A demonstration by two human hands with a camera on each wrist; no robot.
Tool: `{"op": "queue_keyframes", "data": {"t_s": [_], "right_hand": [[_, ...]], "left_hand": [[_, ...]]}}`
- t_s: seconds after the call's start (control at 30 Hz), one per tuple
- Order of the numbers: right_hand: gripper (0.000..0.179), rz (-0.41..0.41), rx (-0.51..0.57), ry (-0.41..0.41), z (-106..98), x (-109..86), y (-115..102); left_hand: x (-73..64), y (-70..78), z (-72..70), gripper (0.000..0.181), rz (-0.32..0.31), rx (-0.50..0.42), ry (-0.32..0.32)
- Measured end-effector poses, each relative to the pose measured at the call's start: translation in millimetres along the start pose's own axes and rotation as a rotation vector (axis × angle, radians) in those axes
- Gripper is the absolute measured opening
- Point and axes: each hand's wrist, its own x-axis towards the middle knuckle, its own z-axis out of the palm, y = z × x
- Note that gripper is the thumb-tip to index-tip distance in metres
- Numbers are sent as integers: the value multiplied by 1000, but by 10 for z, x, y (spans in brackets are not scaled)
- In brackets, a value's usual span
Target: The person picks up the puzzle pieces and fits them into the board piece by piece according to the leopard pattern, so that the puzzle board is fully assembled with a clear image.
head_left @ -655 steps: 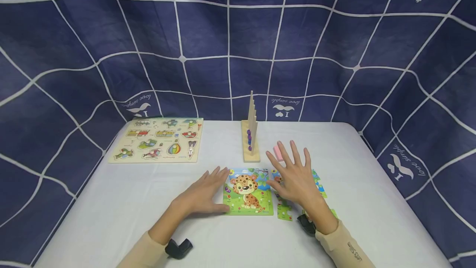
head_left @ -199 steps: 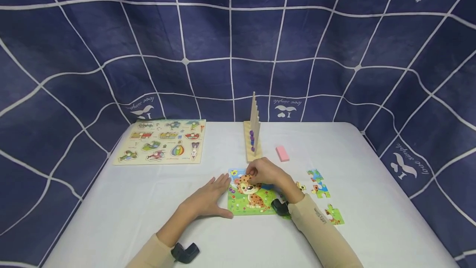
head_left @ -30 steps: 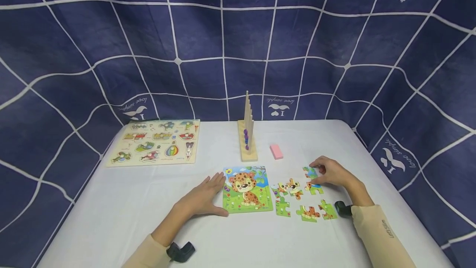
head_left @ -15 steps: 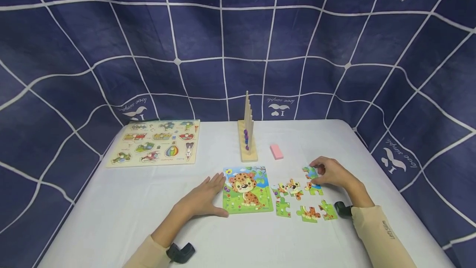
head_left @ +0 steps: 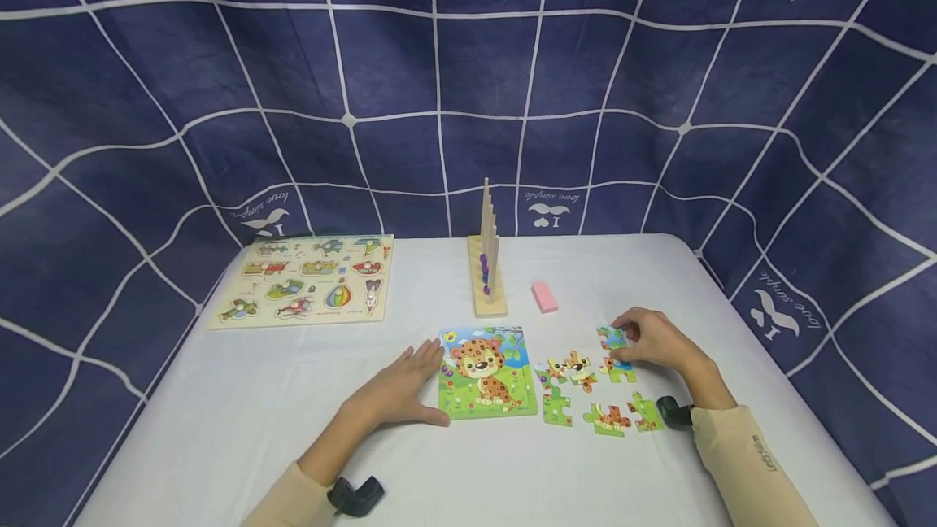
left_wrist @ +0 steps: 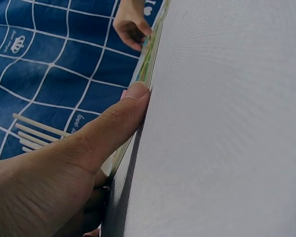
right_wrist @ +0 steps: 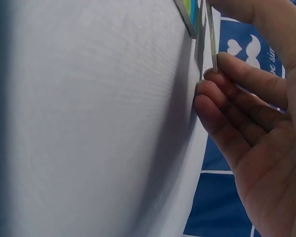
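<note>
A square leopard picture board lies at the middle of the table. My left hand rests flat at its left side, fingers straight and thumb along the lower left corner; in the left wrist view the thumb meets the board's edge. Right of the board, my right hand pinches a blue-green jigsaw piece between thumb and fingers. Edge-on, that thin piece shows at the fingertips in the right wrist view. Just below it lies another jigsaw piece, partly behind the thumb.
Several loose jigsaw pieces lie between the board and my right hand. Behind stand a wooden peg stand with purple and blue beads and a pink block. A vehicle peg puzzle lies back left. A blue curtain surrounds the table.
Since 6.6 s ago my right hand has left the board and gone right to the loose pieces, which now lie spread out. Over the last second it pinches at the same spot; my left hand stays.
</note>
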Motion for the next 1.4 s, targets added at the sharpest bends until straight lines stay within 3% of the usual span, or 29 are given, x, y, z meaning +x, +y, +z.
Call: {"op": "queue_keyframes", "data": {"t_s": [0.93, 1.4], "right_hand": [[57, 7, 4, 22, 31, 1, -59], [52, -63, -5, 50, 59, 29, -246]], "left_hand": [[0, 4, 12, 118, -6, -17, -5], [6, 14, -5, 117, -15, -14, -5]]}}
